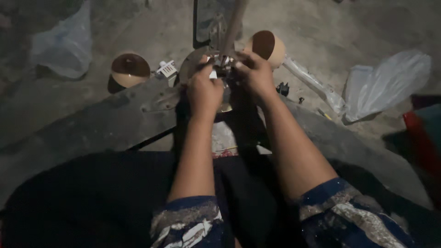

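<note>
A ceiling fan motor (195,62) lies on the concrete floor in front of me, with dark blades reaching left (101,121) and right (349,144). Its down rod (233,25) points away from me. My left hand (204,89) and my right hand (255,73) are both closed on small parts at the top of the motor hub, around white wiring (219,59). What the fingers pinch is too small and dim to tell.
Two brown-and-cream canopy cups lie on the floor, one at the left (130,70) and one behind my right hand (266,46). A small white part (166,69) sits beside the motor. Clear plastic bags lie at the far left (64,43) and right (386,82).
</note>
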